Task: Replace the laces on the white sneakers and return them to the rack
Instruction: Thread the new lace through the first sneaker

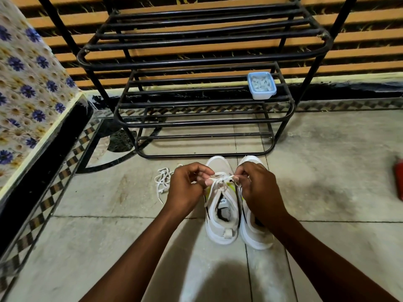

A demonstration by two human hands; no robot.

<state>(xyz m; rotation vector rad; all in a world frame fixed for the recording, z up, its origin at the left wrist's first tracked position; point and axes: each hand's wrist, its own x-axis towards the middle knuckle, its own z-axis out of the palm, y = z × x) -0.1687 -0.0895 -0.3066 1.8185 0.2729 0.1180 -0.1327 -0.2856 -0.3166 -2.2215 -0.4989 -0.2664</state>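
Pinching lace (222,178), sneaker (220,211) toe toward rack (202,62)

No words or numbers can be read anywhere. The sneaker (218,236) on the left has a small white tag (222,202) on its tongue. The tag has dark marks on it, maybe letters, but they are too small and blurry to read.
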